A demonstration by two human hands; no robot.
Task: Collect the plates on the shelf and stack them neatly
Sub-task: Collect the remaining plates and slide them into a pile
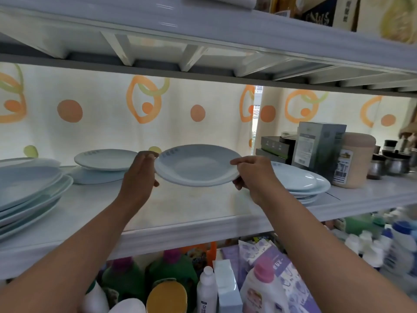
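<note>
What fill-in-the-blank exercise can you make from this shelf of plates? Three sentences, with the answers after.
The left hand and right hand hold the pale blue plate by ____ sides of its rim.
The plate stack cut off by the picture's edge sits on the person's ____.
Below the shelf board, the white detergent jug has a ____ cap.
Missing words: opposite; left; pink.
</note>
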